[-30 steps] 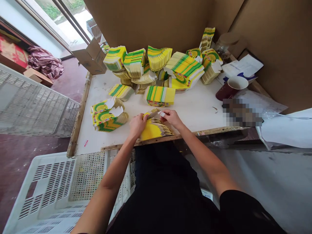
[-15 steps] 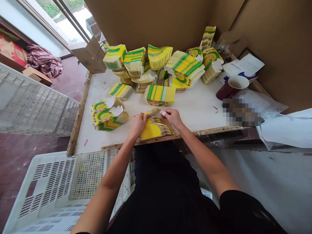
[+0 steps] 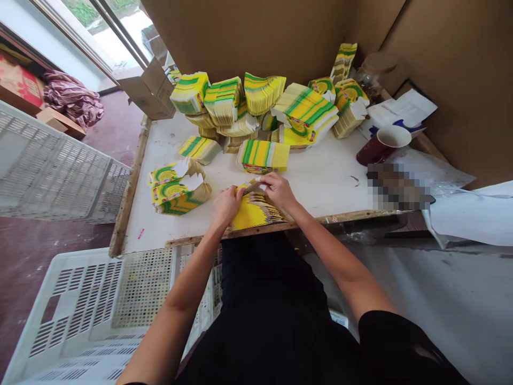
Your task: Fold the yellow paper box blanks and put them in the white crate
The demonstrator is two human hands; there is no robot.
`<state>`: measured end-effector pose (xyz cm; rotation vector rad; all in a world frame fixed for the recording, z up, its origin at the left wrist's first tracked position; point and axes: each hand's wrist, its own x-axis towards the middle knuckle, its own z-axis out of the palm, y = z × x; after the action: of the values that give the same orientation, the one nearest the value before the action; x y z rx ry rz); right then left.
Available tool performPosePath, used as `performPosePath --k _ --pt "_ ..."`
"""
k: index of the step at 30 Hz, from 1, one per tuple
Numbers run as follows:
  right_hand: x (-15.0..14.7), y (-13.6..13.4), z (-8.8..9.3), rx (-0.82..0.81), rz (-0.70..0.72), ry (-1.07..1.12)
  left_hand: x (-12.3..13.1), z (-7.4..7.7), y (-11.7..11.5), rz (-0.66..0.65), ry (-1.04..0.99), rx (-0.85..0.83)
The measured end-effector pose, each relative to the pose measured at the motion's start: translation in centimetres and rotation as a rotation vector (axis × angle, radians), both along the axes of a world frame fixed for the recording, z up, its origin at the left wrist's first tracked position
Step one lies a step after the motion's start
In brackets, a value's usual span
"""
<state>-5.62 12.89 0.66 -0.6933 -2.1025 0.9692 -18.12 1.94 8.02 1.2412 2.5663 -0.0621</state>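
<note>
At the table's front edge my left hand (image 3: 227, 205) is closed on a small yellow paper carton (image 3: 251, 186). My right hand (image 3: 278, 190) pinches the white flap at its right end, and the fingers hide part of that end. Right beneath both hands lies a fanned stack of flat yellow cartons (image 3: 252, 212). Just beyond my right hand is a bundle of green-and-yellow striped cartons (image 3: 262, 155). Left of my left hand sit cartons with open white flaps (image 3: 176, 190).
Piled carton bundles (image 3: 262, 96) line the back of the white table (image 3: 320, 187). A dark red mug (image 3: 374, 149) and a blurred-out dark item (image 3: 396, 187) stand at the right. White plastic crates (image 3: 80, 299) are at the left, below table height. Cardboard walls (image 3: 256, 37) rise behind.
My right hand has shifted slightly left and closer to the carton, covering more of the white flap. My left hand keeps its place.
</note>
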Motion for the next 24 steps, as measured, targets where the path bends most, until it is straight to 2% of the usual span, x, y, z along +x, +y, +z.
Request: performPosePath --k 4,8,12,17,24 --pt "-0.4 0.5 0.8 0.172 0.142 -0.131 0.1 0.0 0.1 0.001 -0.001 0.002" --pt "-0.3 0.6 1.3 0.240 0.182 -0.234 0.1 0.0 0.1 0.011 0.000 -0.001" --pt "-0.2 0.5 1.4 0.237 0.172 -0.261 0.1 0.0 0.1 0.008 0.009 0.003" --pt "-0.6 0.9 1.7 0.144 0.209 -0.267 0.1 -0.1 0.1 0.007 0.006 0.003" --pt "-1.7 0.8 3.8 0.195 0.184 -0.458 0.0 -0.2 0.0 0.001 0.006 0.030"
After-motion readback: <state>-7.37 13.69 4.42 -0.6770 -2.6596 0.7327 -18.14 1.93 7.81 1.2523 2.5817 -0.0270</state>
